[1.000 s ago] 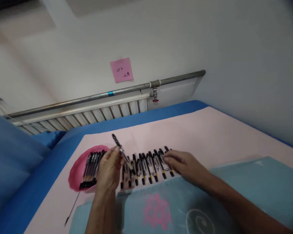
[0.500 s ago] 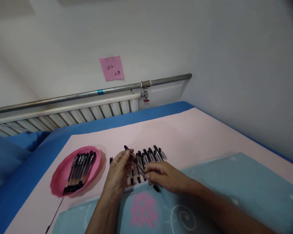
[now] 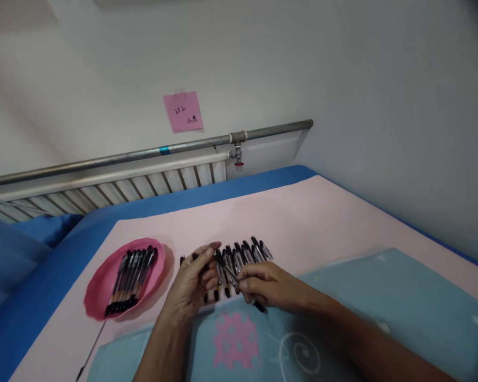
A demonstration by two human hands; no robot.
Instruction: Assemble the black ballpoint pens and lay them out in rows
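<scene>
My right hand pinches a pen by its barrel. The pen slants from upper left to lower right, its dark front end towards my left fingers and its black rear end over the blue cloth. In my left hand, closed between thumb and fingers, is a black pen cap whose end sticks out; the fingers cover most of it. Behind and between both hands lie several black-capped pens side by side. My left hand hides some of them.
A pink scalloped tray on the left holds several black pens. A thin white stick with a dark end lies below it. A blue patterned cloth covers the near side of the pink sheet. Radiator and pipe run along the wall.
The black cap has come away from the pen's upper end and moved left and down with my left hand. The pen's dark front end is now bare. My right hand has barely shifted.
</scene>
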